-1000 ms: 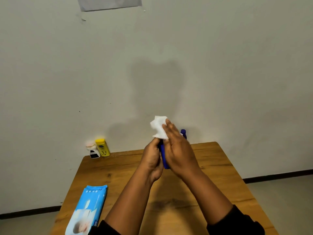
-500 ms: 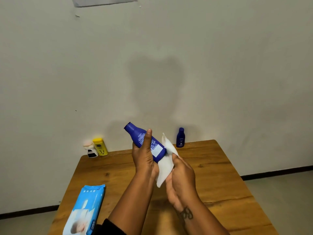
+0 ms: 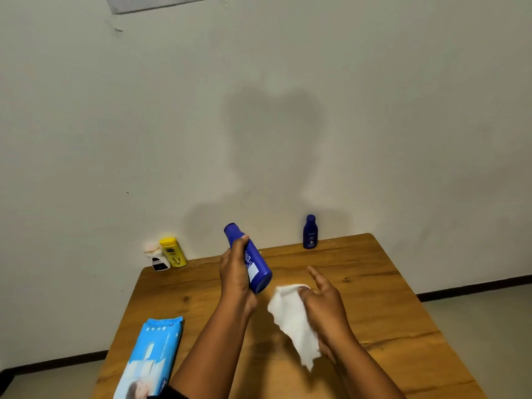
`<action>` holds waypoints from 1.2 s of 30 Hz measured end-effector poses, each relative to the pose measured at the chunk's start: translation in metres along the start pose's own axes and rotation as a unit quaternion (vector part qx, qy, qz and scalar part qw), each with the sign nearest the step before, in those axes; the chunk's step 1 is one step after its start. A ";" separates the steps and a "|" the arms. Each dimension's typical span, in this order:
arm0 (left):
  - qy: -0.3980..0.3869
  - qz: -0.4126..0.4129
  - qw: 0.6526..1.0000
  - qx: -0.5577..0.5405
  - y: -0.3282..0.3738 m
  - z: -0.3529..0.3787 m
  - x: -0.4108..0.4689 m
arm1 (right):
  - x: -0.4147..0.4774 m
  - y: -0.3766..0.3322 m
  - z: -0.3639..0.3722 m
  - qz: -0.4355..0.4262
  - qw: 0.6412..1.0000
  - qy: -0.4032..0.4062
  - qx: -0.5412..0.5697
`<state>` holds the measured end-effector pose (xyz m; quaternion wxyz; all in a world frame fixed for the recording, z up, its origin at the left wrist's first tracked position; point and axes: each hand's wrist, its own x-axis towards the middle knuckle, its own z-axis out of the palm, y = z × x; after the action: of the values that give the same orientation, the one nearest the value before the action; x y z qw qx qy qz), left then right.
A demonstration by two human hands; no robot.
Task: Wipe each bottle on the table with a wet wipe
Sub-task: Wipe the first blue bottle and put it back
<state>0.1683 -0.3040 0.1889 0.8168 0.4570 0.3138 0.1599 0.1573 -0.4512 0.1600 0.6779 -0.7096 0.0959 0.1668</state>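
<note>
The tall dark blue plastic bottle (image 3: 254,267) is held in the air above the middle of the wooden bench (image 3: 388,312). It is tilted so that its cap points up and away from the bench and its base points down toward it. It is gripped round the body by the left hand (image 3: 234,275), with one fingertip reaching up near the neck. The bottle is judged to be light, stiff and smooth, and likely to turn slippery once damp. A firm hold round the mid-body seems best, with cap and base left free for wiping. White print is seen on its side, but nothing can be read. The crumpled white wet wipe (image 3: 293,321) hangs limp above the bench, just beside the bottle's base and apart from it. It is pinched by the right hand (image 3: 324,303), whose forefinger is stretched out; the wipe looks soft and easily torn. At the far edge of the bench a small dark blue bottle (image 3: 309,232) stands upright, its white mark illegible. At the far left corner of the bench a yellow bottle (image 3: 172,251) and a white bottle with a black label (image 3: 157,258) stand side by side, their writing too small to be made out. A light blue pack of wipes (image 3: 149,361) lies along the near left edge of the bench, its lettering blurred.
</note>
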 end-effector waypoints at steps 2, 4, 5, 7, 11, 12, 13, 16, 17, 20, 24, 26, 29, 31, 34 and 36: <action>-0.006 -0.017 1.000 0.024 -0.005 -0.002 0.002 | 0.010 0.004 0.001 -0.016 0.997 -0.005 -0.073; -0.017 -0.030 0.999 0.034 -0.009 -0.004 0.007 | 0.023 0.006 0.002 -0.040 0.993 -0.014 -0.114; -0.024 -0.035 0.998 0.039 -0.012 -0.005 0.011 | 0.028 0.005 0.003 -0.042 0.991 -0.028 -0.125; -0.049 -0.053 0.996 0.044 -0.014 -0.007 0.019 | 0.038 0.000 0.004 -0.024 0.989 -0.062 -0.135; -0.093 -0.078 0.989 0.084 -0.022 -0.003 0.038 | 0.063 -0.014 0.005 0.015 0.989 -0.084 -0.120; -0.091 -0.069 0.986 0.121 -0.026 -0.001 0.045 | 0.071 -0.018 0.007 0.016 0.989 -0.092 -0.113; -0.089 -0.055 0.981 0.162 -0.031 0.001 0.053 | 0.080 -0.020 0.008 0.015 0.988 -0.100 -0.114; -0.125 0.014 0.961 0.246 -0.044 0.007 0.085 | 0.113 -0.017 0.013 0.004 0.985 -0.119 -0.126; -0.151 0.031 0.952 0.264 -0.047 0.009 0.097 | 0.126 -0.014 0.015 0.003 0.986 -0.116 -0.118; -0.212 0.053 0.921 0.321 -0.056 0.016 0.135 | 0.165 -0.006 0.020 -0.005 0.988 -0.082 -0.130; -0.232 0.063 0.908 0.343 -0.073 0.024 0.189 | 0.216 0.005 0.030 -0.020 0.981 -0.042 -0.191; -0.223 0.083 0.903 0.357 -0.080 0.030 0.210 | 0.238 0.006 0.037 -0.028 0.974 -0.010 -0.222; -0.187 0.115 0.897 0.384 -0.095 0.039 0.242 | 0.272 0.010 0.049 -0.035 0.963 0.018 -0.268; -0.152 0.122 0.899 0.391 -0.105 0.043 0.258 | 0.290 0.013 0.056 -0.031 0.956 0.024 -0.292; -0.100 0.129 0.905 0.393 -0.119 0.045 0.274 | 0.309 0.021 0.067 -0.027 0.950 0.037 -0.308; -0.084 0.127 0.908 0.389 -0.126 0.045 0.279 | 0.317 0.027 0.073 -0.032 0.950 0.050 -0.306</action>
<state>0.4049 -0.2470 -0.0023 0.5702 0.7864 0.2208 0.0879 0.4337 -0.3522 0.0171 0.4272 -0.8931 0.0513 0.1311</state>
